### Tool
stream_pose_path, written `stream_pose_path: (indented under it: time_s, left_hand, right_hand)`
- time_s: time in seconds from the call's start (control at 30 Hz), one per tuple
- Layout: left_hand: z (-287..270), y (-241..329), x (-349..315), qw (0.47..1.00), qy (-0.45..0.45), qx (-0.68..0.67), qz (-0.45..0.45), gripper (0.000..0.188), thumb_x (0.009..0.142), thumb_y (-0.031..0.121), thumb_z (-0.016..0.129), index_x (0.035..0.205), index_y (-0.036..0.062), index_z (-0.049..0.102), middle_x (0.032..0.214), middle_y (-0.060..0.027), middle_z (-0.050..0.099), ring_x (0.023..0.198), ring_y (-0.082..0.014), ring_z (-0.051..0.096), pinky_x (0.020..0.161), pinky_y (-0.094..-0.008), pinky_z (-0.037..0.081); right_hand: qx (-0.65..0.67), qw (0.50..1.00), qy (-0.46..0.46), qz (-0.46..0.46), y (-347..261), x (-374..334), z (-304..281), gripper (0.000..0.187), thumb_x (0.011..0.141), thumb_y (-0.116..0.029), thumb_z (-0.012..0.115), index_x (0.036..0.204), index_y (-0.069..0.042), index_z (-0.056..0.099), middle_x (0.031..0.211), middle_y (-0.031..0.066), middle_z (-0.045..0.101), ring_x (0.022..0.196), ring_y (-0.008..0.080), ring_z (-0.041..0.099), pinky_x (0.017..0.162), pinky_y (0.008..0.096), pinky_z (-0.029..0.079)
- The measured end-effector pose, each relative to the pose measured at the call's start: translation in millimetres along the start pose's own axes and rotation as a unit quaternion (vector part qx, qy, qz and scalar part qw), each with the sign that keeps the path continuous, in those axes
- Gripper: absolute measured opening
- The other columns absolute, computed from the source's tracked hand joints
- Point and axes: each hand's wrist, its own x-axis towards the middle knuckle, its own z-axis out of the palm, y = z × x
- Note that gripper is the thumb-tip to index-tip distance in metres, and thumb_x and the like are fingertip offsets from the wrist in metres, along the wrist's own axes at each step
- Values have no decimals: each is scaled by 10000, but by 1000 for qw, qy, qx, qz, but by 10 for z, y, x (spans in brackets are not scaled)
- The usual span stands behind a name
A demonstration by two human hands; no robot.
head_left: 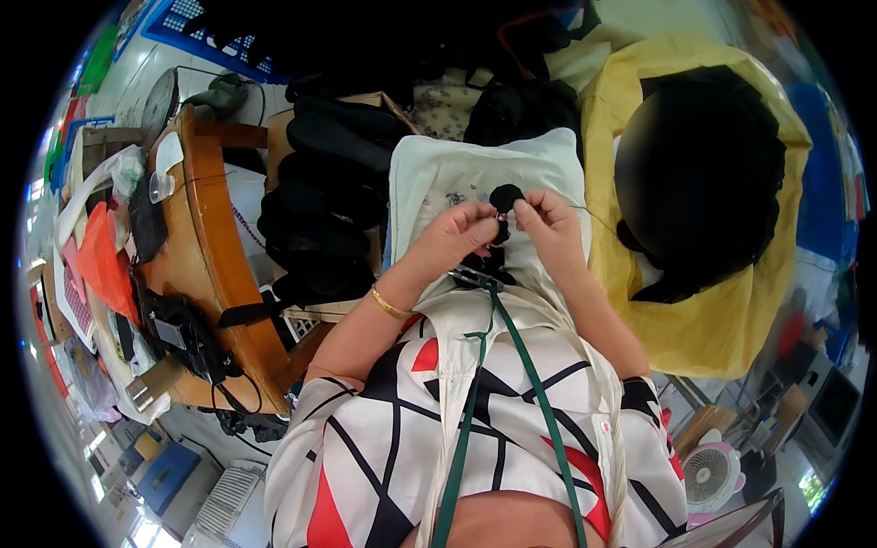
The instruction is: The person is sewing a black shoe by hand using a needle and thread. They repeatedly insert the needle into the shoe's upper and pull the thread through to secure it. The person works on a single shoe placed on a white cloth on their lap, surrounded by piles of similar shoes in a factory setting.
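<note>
Both hands meet over a white cloth (425, 173) spread on my lap. A small rounded black piece, apparently fabric (505, 196), sticks up between the fingertips. My right hand (551, 226) pinches its edge between thumb and forefinger. From the other side, my left hand (457, 230), with a gold bangle at the wrist, is closed in a pinch at the lower part of the same piece. Fine detail between the fingertips is too small to make out. Just below the hands, small scissors (475, 277) hang on a green cord (525, 352) from my neck.
At right stands a yellow sack (676, 338) with a heap of black pieces (713, 183). Several black shoe-like items (333, 137) fill a box at left. Beside it is a wooden table (206, 274) with a black bag (183, 333). A small fan (711, 477) is at lower right.
</note>
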Motion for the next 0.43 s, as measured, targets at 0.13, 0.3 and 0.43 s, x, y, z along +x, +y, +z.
stream_pose_path:
  time_s: [0.13,0.3,0.43]
  left_hand:
    - [-185,-136,-13,998,39,47,11,184,939,207,666,1047,58,662,988,-9,675,862,-78,625,718,-220,504]
    - [-165,105,-178,726,139,590,326,145,803,164,688,924,89,658,827,-49,611,819,-237,619,657,-322,511]
    - [-154,7,-292,592,108,672,431,248,760,176,679,997,106,655,862,-40,605,886,-231,607,716,-349,532]
  right_hand:
    - [-206,975,28,-79,-54,-126,145,126,933,-132,649,907,-9,650,783,4,613,728,69,546,665,239,452]
    - [55,986,-53,146,235,-115,-30,385,1010,-329,512,867,3,644,739,42,598,676,129,558,630,281,476]
    - [72,965,-100,230,196,-163,84,510,993,-505,493,939,-23,653,766,63,624,654,163,574,633,314,496]
